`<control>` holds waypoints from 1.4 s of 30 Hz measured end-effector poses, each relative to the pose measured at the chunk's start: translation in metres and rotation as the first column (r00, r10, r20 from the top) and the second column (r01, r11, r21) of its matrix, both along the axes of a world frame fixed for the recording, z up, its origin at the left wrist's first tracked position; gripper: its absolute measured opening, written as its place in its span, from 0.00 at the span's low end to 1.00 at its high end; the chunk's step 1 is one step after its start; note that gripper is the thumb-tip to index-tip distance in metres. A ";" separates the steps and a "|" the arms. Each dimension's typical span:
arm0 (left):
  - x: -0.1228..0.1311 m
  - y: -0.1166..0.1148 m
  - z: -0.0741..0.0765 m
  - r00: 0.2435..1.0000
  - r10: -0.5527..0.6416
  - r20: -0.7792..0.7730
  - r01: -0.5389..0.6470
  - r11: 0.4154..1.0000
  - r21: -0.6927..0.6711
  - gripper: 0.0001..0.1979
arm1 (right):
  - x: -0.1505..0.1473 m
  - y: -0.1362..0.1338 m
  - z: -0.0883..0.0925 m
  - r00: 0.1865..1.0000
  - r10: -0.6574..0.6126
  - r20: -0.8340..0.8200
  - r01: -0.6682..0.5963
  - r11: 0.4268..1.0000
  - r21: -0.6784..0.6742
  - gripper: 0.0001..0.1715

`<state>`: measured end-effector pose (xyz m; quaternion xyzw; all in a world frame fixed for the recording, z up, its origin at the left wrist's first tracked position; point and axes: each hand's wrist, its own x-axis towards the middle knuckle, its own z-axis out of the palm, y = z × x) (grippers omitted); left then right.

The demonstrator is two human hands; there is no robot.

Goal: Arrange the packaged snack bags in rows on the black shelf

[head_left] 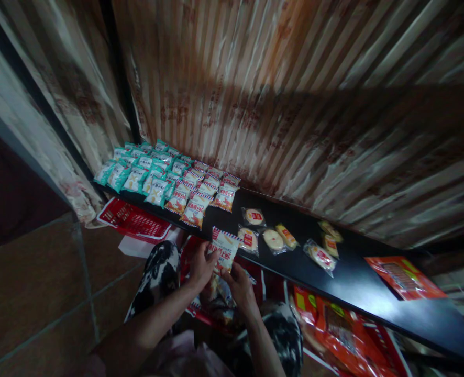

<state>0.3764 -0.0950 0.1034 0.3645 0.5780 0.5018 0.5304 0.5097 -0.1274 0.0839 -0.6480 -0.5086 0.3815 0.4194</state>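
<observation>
Between my two hands is a white and orange snack bag [223, 250] with a striped top edge, held upright over the front edge of the black shelf. My left hand [202, 266] grips its left side, and my right hand [240, 285] pinches its lower right. On the shelf to the left stand rows of similar orange and white bags [196, 209], beside rows of teal snack bags [135, 179]. Just right of the held bag lie round wrapped crackers [248, 240]. Below my hands, a red basket [188, 251] holds more packets.
The black shelf [350, 267] runs to the lower right, with small yellow packets [330, 245] and a large orange packet [404, 276]. Under it are a red basket [135, 220] at left and big orange packs [342, 330] at right. A pleated curtain [255, 104] hangs behind.
</observation>
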 end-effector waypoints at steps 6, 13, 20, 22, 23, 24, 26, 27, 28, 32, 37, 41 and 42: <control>-0.003 0.015 0.000 0.992 -0.022 -0.121 0.030 0.997 0.067 0.15 | -0.010 0.019 0.010 0.982 0.056 -0.178 -0.066 0.996 -0.053 0.30; -0.003 0.039 0.007 0.996 0.004 -0.084 0.004 0.995 0.099 0.13 | -0.013 0.044 0.018 0.997 0.002 -0.079 -0.003 1.000 -0.009 0.29; 0.000 0.053 0.008 0.992 0.000 -0.129 0.015 0.993 0.117 0.15 | -0.012 0.065 0.016 0.999 -0.024 0.041 0.021 0.998 0.056 0.24; 0.001 0.056 0.005 0.977 0.002 -0.212 0.023 0.993 0.117 0.17 | -0.013 0.070 0.014 0.997 -0.027 0.074 0.023 0.998 0.055 0.24; 0.002 0.057 0.003 0.959 -0.005 -0.283 0.041 0.992 0.121 0.19 | -0.013 0.073 0.012 0.996 -0.032 0.082 0.027 0.998 0.054 0.24; 0.002 0.058 0.000 0.932 -0.015 -0.363 0.066 0.989 0.129 0.21 | -0.014 0.075 0.011 0.996 -0.037 0.086 0.032 0.998 0.052 0.24; 0.004 0.060 -0.005 0.860 -0.019 -0.510 0.122 0.978 0.168 0.25 | -0.016 0.081 0.008 0.994 -0.048 0.098 0.043 0.998 0.052 0.25; 0.004 0.060 -0.008 0.827 -0.008 -0.562 0.145 0.969 0.199 0.26 | -0.017 0.084 0.008 0.993 -0.053 0.108 0.047 0.997 0.058 0.25; 0.005 0.061 -0.011 0.802 0.006 -0.597 0.166 0.959 0.232 0.27 | -0.017 0.087 0.007 0.991 -0.058 0.121 0.049 0.996 0.069 0.25; 0.007 0.061 -0.021 0.742 0.030 -0.669 0.233 0.925 0.299 0.28 | -0.016 0.098 0.008 0.980 -0.074 0.183 0.059 0.994 0.087 0.23; 0.009 0.062 -0.028 0.672 -0.004 -0.741 0.300 0.916 0.267 0.29 | -0.013 0.107 0.009 0.972 -0.088 0.216 0.070 0.993 0.091 0.19; 0.010 0.062 -0.030 0.616 -0.053 -0.786 0.346 0.915 0.209 0.31 | -0.013 0.112 0.007 0.969 -0.103 0.225 0.085 0.992 0.088 0.19; 0.011 0.062 -0.030 0.611 -0.060 -0.790 0.351 0.914 0.202 0.31 | -0.012 0.113 0.007 0.967 -0.108 0.232 0.090 0.992 0.085 0.19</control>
